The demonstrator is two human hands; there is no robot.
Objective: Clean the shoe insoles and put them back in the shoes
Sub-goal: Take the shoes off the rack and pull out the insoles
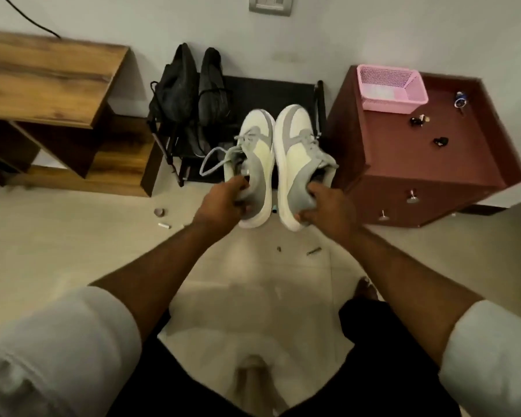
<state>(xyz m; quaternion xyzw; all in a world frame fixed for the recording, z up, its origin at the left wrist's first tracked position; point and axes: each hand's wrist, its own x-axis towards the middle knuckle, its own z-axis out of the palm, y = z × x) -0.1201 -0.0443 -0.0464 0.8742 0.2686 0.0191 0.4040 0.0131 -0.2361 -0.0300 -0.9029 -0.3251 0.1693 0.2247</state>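
The person is holding a pair of white-and-grey sneakers in the air above the tiled floor [73, 236], just in front of a low black shoe rack [253, 88] that is also carrying dark shoes [193, 94]. The left hand [223, 203] is gripping the left shoe [254, 164] at the heel collar, with fingers curling into the opening; the right hand [328, 209] is grasping the right shoe [295, 164] the same way at its heel. The two shoes are hanging side by side, nearly touching.

Each shoe's long axis is running away from the person toward the wall, toes pointing forward at the rack and heels sitting in the hands, with the uppers facing up.

They are looking light and soft in the upper, with a thicker, stiffer sole, so the heel collar is probably the sensible place to be holding them (the loose laces [214, 158] on the left shoe are dangling and could snag). The insoles are not showing from here; they are likely thin and floppy, best pinched at the heel end and peeled out toward the opening.

A maroon cabinet [418, 164] with a pink basket [391, 88] is standing to the right.
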